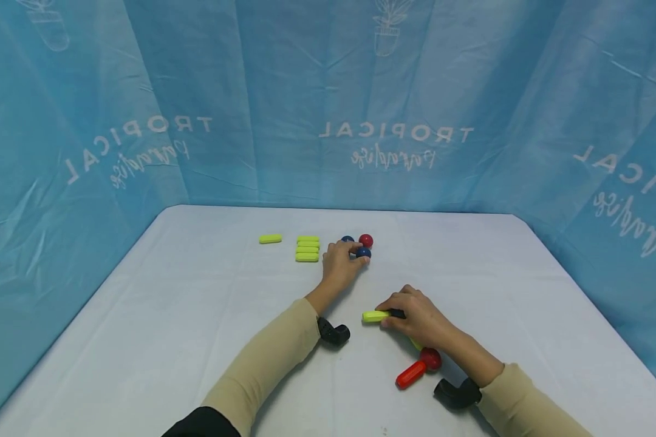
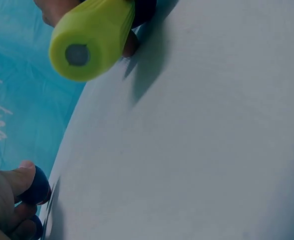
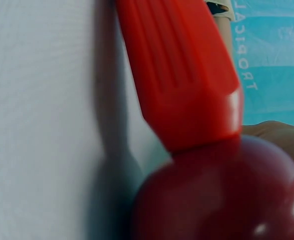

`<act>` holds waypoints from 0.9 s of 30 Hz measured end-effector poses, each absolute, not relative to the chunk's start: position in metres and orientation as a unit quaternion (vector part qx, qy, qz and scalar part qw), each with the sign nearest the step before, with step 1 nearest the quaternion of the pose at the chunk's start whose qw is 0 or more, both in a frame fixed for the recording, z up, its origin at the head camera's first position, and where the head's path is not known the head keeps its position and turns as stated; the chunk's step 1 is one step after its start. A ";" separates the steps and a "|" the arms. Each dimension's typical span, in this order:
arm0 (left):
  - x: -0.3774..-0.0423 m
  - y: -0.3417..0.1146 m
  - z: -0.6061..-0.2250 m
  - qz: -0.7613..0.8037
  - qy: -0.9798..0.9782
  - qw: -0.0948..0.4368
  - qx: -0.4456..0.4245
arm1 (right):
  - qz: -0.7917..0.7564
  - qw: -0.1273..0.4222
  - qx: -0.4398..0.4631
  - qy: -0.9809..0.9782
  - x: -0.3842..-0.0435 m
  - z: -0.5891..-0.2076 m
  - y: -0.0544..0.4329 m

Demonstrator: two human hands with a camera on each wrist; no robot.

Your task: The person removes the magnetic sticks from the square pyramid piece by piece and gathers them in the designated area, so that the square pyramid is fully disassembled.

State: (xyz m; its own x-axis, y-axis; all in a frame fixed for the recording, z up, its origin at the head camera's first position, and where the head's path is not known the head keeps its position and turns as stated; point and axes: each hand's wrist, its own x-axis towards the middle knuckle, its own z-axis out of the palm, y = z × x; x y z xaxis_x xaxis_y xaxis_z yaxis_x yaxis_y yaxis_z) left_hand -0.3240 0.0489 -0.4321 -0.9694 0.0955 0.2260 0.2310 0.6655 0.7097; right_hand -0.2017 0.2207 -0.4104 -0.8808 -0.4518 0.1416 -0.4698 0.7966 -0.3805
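Observation:
In the head view my left hand [image 1: 339, 264] reaches to the back of the table. Its thumb and fingertips pinch a dark blue ball [image 1: 363, 253], also seen in the left wrist view. Beside it sit a second blue ball [image 1: 347, 238] and a red ball [image 1: 365, 240]. My right hand [image 1: 420, 317] grips a yellow-green rod [image 1: 375, 316] with a dark piece [image 1: 397, 313] at its inner end. The rod's tip [image 2: 78, 55] shows a grey disc. Near the right wrist lies a red rod [image 1: 410, 375] joined to a red ball [image 1: 430, 359]; another yellow-green piece [image 1: 416, 344] is mostly hidden.
Several yellow-green rods [image 1: 307, 249] lie in a stacked row left of my left hand, with a single rod [image 1: 270, 238] farther left. The white table [image 1: 142, 340] is backed by a blue printed curtain [image 1: 284, 91].

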 end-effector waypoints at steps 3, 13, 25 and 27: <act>-0.325 0.049 -0.433 -0.390 -0.913 0.089 -0.082 | 0.206 0.020 0.240 -0.949 -0.201 -0.410 0.220; -0.329 0.049 -0.437 -0.394 -0.912 0.082 -0.073 | 0.189 0.027 0.236 -0.953 -0.199 -0.407 0.222; -0.328 0.049 -0.439 -0.395 -0.912 0.085 -0.069 | 0.122 0.039 0.187 -0.974 -0.191 -0.401 0.230; -0.329 0.049 -0.439 -0.395 -0.912 0.086 -0.069 | 0.124 0.038 0.184 -0.974 -0.191 -0.402 0.229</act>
State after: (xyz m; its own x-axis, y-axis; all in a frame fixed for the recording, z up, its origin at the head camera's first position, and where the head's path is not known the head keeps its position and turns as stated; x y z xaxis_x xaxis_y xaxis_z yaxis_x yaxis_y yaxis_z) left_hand -0.3287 0.0490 -0.4392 -0.9757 0.0588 0.2110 0.1940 0.6791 0.7080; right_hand -0.1907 0.2292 -0.4023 -0.9296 -0.3486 0.1199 -0.3676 0.9017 -0.2278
